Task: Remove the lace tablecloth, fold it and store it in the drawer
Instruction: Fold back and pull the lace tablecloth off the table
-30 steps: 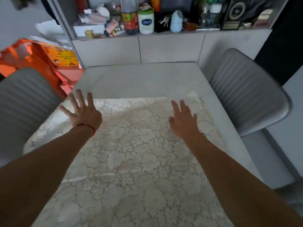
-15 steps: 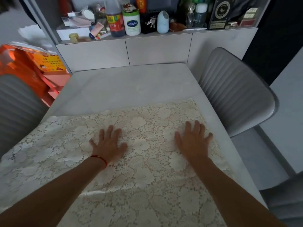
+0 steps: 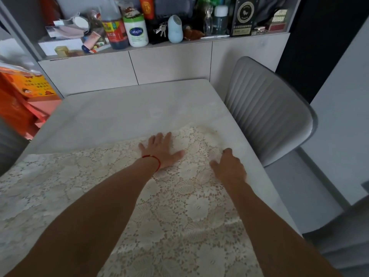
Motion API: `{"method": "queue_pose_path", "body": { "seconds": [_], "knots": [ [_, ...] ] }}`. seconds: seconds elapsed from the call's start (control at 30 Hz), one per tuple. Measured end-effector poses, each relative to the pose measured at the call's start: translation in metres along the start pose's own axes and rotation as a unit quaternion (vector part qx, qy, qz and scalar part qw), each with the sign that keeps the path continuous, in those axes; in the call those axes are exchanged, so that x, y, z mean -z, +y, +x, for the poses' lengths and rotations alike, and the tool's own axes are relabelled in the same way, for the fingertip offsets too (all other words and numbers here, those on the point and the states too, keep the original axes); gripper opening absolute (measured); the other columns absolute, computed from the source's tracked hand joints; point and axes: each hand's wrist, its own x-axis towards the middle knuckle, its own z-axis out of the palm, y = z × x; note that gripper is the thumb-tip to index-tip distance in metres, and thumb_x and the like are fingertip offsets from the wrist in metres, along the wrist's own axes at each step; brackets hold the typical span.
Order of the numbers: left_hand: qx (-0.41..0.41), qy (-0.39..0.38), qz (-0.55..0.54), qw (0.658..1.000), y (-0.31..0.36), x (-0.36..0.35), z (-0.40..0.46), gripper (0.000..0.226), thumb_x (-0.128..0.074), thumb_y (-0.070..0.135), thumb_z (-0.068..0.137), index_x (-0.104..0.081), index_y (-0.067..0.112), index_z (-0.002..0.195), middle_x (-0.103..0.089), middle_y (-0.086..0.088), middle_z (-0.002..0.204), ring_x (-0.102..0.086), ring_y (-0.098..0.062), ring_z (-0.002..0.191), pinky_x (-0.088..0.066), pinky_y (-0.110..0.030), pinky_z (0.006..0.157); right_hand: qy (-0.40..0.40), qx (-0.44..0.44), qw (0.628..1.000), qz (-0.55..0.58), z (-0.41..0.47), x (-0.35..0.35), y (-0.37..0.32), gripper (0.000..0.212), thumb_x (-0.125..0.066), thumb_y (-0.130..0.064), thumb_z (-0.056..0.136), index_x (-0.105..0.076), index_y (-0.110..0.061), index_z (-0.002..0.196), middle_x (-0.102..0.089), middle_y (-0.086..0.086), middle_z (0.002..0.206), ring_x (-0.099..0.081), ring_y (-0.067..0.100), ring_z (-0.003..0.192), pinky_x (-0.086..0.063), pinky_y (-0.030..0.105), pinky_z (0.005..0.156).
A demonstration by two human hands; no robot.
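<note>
The cream lace tablecloth [image 3: 79,182] lies spread over the near half of the pale table [image 3: 123,112], its far edge running across the middle. My left hand [image 3: 161,148], with a red string at the wrist, presses flat on the cloth near its far right corner, fingers apart. My right hand [image 3: 229,166] rests on the cloth close to the table's right edge, fingers curled down onto the lace; whether it pinches the cloth I cannot tell. No drawer stands open; flat cabinet fronts [image 3: 171,62] run behind the table.
A grey ribbed chair [image 3: 267,108] stands tight against the table's right side. Another chair back [image 3: 8,148] shows at the left edge. Orange boxes [image 3: 22,96] sit at the far left. The ledge above the cabinets is crowded with bottles [image 3: 135,31], keys and boxes.
Both hands have slid to the right across the cloth. My left hand went from the left side to near the far right corner. My right hand's fingers have curled.
</note>
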Motion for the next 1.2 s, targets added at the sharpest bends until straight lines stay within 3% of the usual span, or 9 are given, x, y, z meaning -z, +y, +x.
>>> {"method": "queue_pose_path", "body": {
  "seconds": [0.1,0.3,0.5,0.63,0.77,0.9,0.97,1.07,1.2],
  "knots": [
    [-0.002,0.011,0.019,1.000,-0.004,0.010,-0.016,0.126,-0.046,0.099,0.063,-0.006,0.032,0.162,-0.023,-0.006,0.163,-0.024,-0.032,0.151,-0.035,-0.065,0.114,-0.042,0.032,0.999,0.005,-0.020,0.001,0.011,0.041,-0.061,-0.033,0.102,-0.048,-0.014,0.136,-0.066,0.011,0.130,-0.066,0.035,0.118,-0.052,0.042,0.097],
    [0.020,-0.001,0.068,0.998,-0.002,-0.004,-0.076,0.110,-0.046,0.099,0.059,-0.035,0.034,0.147,-0.048,-0.003,0.148,-0.039,-0.030,0.143,-0.029,-0.068,0.113,-0.088,0.015,0.987,0.132,-0.068,0.014,0.026,0.042,-0.074,-0.030,0.090,-0.056,-0.019,0.126,-0.062,-0.002,0.104,-0.059,0.007,0.073,-0.051,0.023,0.061],
    [0.079,-0.019,0.005,0.997,-0.003,0.005,-0.138,0.119,-0.049,0.096,0.048,-0.037,0.026,0.143,-0.061,-0.002,0.132,-0.053,-0.028,0.130,-0.035,-0.051,0.105,-0.116,0.104,0.977,0.143,-0.109,0.048,0.022,0.044,-0.074,-0.049,0.089,-0.074,-0.017,0.118,-0.076,-0.001,0.106,-0.067,0.012,0.089,-0.041,0.015,0.063],
    [0.088,0.004,-0.138,0.987,-0.011,0.038,-0.180,0.072,-0.065,0.078,0.070,-0.049,0.036,0.126,-0.071,0.008,0.111,-0.068,-0.024,0.108,-0.035,-0.041,0.095,-0.107,0.153,0.973,0.137,-0.144,0.077,0.021,0.022,-0.072,-0.020,0.089,-0.066,-0.029,0.108,-0.066,-0.013,0.089,-0.062,0.004,0.071,-0.043,0.010,0.052],
    [0.024,0.048,-0.306,0.950,-0.021,0.088,-0.231,0.031,-0.079,0.042,0.084,-0.060,0.026,0.102,-0.064,0.005,0.097,-0.063,-0.026,0.102,-0.045,-0.047,0.102,-0.092,0.177,0.967,0.160,-0.185,0.112,0.020,0.040,-0.062,0.005,0.085,-0.055,-0.034,0.086,-0.063,-0.009,0.084,-0.055,0.008,0.068,-0.042,0.011,0.052],
    [-0.011,0.091,-0.273,0.958,-0.025,0.139,-0.299,0.049,-0.073,0.024,0.092,-0.058,0.021,0.139,-0.071,0.004,0.101,-0.058,-0.018,0.124,-0.021,-0.045,0.123,-0.152,0.166,0.956,0.187,-0.245,0.149,0.003,0.041,-0.072,-0.001,0.084,-0.056,-0.032,0.106,-0.063,-0.007,0.103,-0.062,0.016,0.091,-0.049,0.023,0.067],
    [-0.045,0.130,-0.188,0.973,-0.030,0.159,-0.340,0.054,-0.071,0.030,0.092,-0.055,0.024,0.143,-0.073,0.001,0.119,-0.058,-0.023,0.130,-0.030,-0.038,0.114,-0.194,0.168,0.949,0.182,-0.283,0.166,-0.008,0.057,-0.080,-0.012,0.083,-0.051,-0.035,0.126,-0.064,-0.002,0.114,-0.066,0.017,0.101,-0.053,0.027,0.077],
    [-0.105,0.202,-0.142,0.963,-0.041,0.178,-0.407,0.032,-0.069,0.033,0.091,-0.061,0.027,0.121,-0.072,0.001,0.102,-0.063,-0.026,0.112,-0.027,-0.035,0.088,-0.237,0.202,0.932,0.183,-0.352,0.192,-0.028,0.083,-0.091,-0.031,0.077,-0.040,-0.039,0.142,-0.063,-0.005,0.119,-0.067,0.011,0.106,-0.056,0.026,0.088],
    [-0.180,0.262,-0.101,0.943,-0.054,0.184,-0.497,0.023,-0.067,0.033,0.089,-0.058,0.028,0.109,-0.068,0.003,0.085,-0.064,-0.023,0.093,-0.017,-0.035,0.079,-0.184,0.227,0.930,0.222,-0.450,0.211,-0.048,0.071,-0.093,-0.026,0.076,-0.058,-0.021,0.138,-0.072,0.005,0.126,-0.070,0.023,0.115,-0.056,0.047,0.104]
  ]
}}
